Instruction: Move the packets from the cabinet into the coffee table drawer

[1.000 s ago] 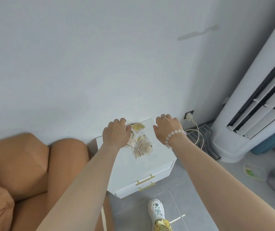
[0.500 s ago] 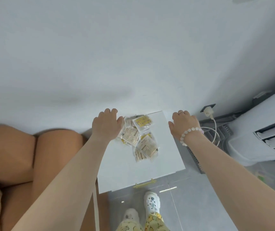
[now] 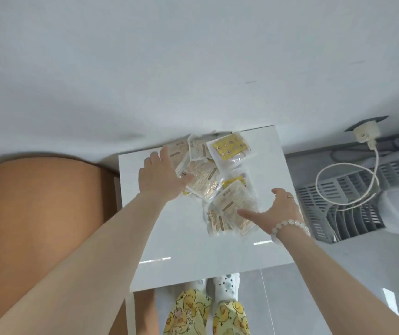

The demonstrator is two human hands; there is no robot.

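Note:
Several clear and yellow packets (image 3: 214,180) lie in a loose pile on the far half of the white cabinet top (image 3: 193,257). One packet with a yellow card (image 3: 230,148) sits at the back of the pile. My left hand (image 3: 161,177) is open at the pile's left side, its thumb touching a packet. On the pile's right side my right hand (image 3: 274,211), with a bead bracelet on its wrist, is open with the thumb resting on the nearest packets. Neither hand holds a packet.
A brown sofa arm (image 3: 44,213) stands left of the cabinet. To the right, a white plug and cable (image 3: 367,139) hang over a grey slatted rack (image 3: 353,204) on the floor. The wall is right behind the cabinet. My feet in white clogs (image 3: 225,282) are below.
The view has tilted down and closer over the cabinet. Both hands have come from the far edges in against the pile's sides, and their fingers have spread.

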